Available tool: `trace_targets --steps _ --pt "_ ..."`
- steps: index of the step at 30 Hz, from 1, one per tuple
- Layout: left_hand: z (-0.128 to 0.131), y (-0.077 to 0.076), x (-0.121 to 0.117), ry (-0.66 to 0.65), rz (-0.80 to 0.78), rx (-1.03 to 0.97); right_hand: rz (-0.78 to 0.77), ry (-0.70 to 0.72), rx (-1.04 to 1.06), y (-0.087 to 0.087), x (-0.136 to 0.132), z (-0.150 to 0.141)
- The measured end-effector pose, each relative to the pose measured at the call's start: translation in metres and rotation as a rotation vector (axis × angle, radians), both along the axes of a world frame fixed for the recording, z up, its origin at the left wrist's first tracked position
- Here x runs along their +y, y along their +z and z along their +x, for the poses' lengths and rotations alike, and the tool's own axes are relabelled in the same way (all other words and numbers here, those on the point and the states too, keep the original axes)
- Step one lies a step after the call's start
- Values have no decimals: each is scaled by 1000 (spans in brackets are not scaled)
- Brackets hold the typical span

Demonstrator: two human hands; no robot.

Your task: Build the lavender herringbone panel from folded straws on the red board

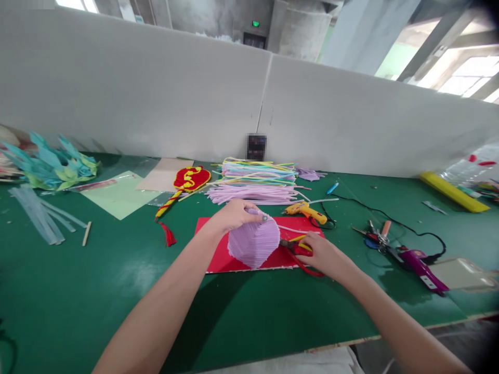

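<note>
My left hand (235, 214) pinches the top edge of a lilac leaf-shaped piece (254, 242) made of pipe cleaners and holds it above a red sheet (218, 259). My right hand (323, 254) is closed round the red handles of a pair of pliers (298, 248), whose tip points at the right edge of the lilac piece. A thin lilac stem runs from the piece toward the right.
A stack of coloured pipe cleaners (255, 182) lies behind the red sheet, a yellow glue gun (306, 210) to its right. A red and yellow ornament (187, 182), teal leaf shapes (50, 166), clear glue sticks (39, 213) and a purple tool (419, 265) lie on the green table (78, 291).
</note>
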State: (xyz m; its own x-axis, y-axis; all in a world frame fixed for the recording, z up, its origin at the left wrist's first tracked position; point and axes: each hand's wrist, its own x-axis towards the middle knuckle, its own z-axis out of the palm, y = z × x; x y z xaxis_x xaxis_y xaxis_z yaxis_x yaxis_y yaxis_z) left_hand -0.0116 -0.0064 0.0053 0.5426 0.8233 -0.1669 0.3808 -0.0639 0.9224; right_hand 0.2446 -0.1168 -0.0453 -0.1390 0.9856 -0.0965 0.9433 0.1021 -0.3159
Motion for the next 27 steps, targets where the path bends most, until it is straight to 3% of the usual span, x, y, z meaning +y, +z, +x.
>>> trace_targets --steps 5,10,16,21,27 --pt "1 3 -1 33 -169 -176 -107 42 14 13 3 14" --pt "4 0 1 78 -442 -425 -57 8 82 24 4 23" --pt "10 -17 5 148 -339 -400 -12 26 132 6 -6 14" --pt "10 -34 -6 169 -228 -283 17 73 237 -7 -12 14" --pt "-2 -58 -19 254 -204 -253 189 -32 181 -14 -18 51"
